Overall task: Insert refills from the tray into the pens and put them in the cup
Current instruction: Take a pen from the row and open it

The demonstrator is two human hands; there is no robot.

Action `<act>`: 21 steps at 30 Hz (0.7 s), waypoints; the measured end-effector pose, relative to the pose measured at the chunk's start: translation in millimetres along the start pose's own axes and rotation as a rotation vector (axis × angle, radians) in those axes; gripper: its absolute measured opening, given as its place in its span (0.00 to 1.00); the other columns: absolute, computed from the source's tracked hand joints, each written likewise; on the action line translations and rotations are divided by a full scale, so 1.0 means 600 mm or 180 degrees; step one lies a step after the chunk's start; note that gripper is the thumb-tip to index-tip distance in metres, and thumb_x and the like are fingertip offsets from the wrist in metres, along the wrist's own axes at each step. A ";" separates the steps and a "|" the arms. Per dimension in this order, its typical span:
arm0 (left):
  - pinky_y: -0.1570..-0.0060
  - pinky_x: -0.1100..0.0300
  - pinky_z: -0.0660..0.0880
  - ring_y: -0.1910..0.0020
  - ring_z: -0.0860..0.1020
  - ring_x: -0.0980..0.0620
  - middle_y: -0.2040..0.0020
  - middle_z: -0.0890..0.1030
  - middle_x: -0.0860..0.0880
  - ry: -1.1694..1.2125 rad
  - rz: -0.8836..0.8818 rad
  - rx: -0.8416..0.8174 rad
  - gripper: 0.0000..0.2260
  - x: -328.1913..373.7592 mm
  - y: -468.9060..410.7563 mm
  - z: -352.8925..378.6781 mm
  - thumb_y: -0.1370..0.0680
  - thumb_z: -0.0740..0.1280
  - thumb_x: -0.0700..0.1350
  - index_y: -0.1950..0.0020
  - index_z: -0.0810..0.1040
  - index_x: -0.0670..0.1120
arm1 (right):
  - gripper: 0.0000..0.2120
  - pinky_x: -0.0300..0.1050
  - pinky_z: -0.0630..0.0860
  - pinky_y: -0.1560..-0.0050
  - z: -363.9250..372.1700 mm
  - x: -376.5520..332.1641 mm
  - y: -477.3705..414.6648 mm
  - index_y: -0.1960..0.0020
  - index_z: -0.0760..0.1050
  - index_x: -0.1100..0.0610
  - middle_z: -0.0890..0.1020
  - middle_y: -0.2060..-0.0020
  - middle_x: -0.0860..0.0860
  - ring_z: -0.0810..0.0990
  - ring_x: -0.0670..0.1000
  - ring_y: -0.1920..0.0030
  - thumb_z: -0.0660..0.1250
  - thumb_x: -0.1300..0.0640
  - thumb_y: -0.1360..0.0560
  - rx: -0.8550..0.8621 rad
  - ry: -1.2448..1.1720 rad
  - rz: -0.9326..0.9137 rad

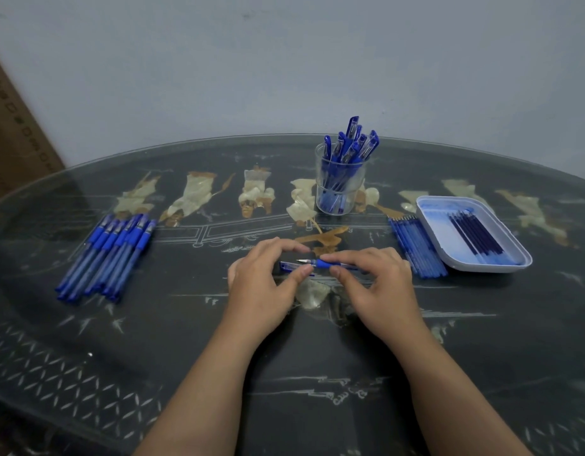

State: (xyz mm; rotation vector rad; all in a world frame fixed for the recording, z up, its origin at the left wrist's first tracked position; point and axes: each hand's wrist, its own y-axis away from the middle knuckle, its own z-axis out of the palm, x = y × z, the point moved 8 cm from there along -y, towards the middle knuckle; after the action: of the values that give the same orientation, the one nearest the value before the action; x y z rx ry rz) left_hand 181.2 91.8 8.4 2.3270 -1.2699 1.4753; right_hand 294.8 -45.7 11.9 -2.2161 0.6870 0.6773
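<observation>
Heap of pens (107, 255) near tabletop's (186, 324) left edge, seemingly unfilled. Mid-tabletop, left hand (265, 281) pinching cap (291, 266), right hand (373, 281) gripping pen (329, 263). Cup (339, 192) towards far edge, already crowded with finished pens (350, 143). Several refills (475, 235) left in tray (431, 205) near right edge.

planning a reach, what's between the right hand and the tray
In the head view, a row of thin pale-blue refills lies beside the tray.

Forearms extended, left grip (265, 281) and right grip (376, 281) pinch with curled fingers.
</observation>
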 end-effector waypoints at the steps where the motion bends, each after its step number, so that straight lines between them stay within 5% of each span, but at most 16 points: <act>1: 0.32 0.43 0.66 0.35 0.71 0.62 0.47 0.78 0.63 0.0024 -0.0023 -0.0001 0.04 -0.004 -0.001 0.001 0.25 0.70 0.55 0.54 0.77 0.64 | 0.12 0.42 0.60 0.49 0.000 0.000 0.000 0.50 0.78 0.31 0.82 0.58 0.39 0.72 0.44 0.50 0.72 0.50 0.26 -0.0006 0.0017 -0.0006; 4: 0.33 0.44 0.66 0.36 0.72 0.63 0.50 0.77 0.66 0.0061 -0.0114 0.0034 0.05 -0.008 -0.003 0.002 0.24 0.69 0.54 0.58 0.78 0.63 | 0.12 0.43 0.61 0.49 0.001 0.000 0.000 0.50 0.78 0.31 0.81 0.59 0.39 0.72 0.43 0.50 0.71 0.49 0.26 -0.0012 0.0027 -0.0004; 5: 0.32 0.45 0.66 0.37 0.72 0.65 0.49 0.76 0.66 0.0072 -0.0157 0.0024 0.01 -0.009 -0.003 0.002 0.25 0.70 0.56 0.56 0.79 0.63 | 0.12 0.44 0.61 0.49 0.000 0.001 -0.001 0.50 0.78 0.31 0.82 0.59 0.39 0.72 0.44 0.50 0.72 0.50 0.26 -0.0006 0.0018 0.0002; 8: 0.32 0.47 0.66 0.43 0.73 0.68 0.48 0.76 0.67 0.0085 -0.0139 0.0037 0.09 -0.012 -0.001 0.002 0.27 0.72 0.58 0.49 0.79 0.63 | 0.12 0.46 0.61 0.49 0.001 0.003 -0.001 0.50 0.79 0.32 0.82 0.59 0.39 0.73 0.44 0.50 0.72 0.50 0.26 0.0005 -0.0004 0.0011; 14: 0.34 0.44 0.67 0.38 0.74 0.64 0.55 0.79 0.69 0.0136 -0.0152 0.0036 0.08 -0.015 -0.005 0.003 0.23 0.69 0.51 0.61 0.80 0.63 | 0.11 0.45 0.61 0.49 0.001 0.002 0.000 0.50 0.79 0.33 0.82 0.58 0.39 0.72 0.44 0.50 0.71 0.49 0.26 0.0028 0.0030 -0.0003; 21: 0.33 0.46 0.67 0.38 0.74 0.66 0.52 0.80 0.66 0.0190 -0.0094 0.0017 0.04 -0.014 -0.006 0.003 0.24 0.72 0.51 0.52 0.84 0.61 | 0.11 0.44 0.59 0.50 0.001 0.003 0.000 0.50 0.80 0.33 0.82 0.58 0.39 0.72 0.44 0.50 0.72 0.50 0.26 -0.0009 0.0068 0.0032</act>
State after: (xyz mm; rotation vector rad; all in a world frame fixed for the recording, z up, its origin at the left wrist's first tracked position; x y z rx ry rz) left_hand 183.5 97.9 1.8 2.2769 -1.2129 1.5286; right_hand 295.9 -45.6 10.4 -2.2267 0.7085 0.6609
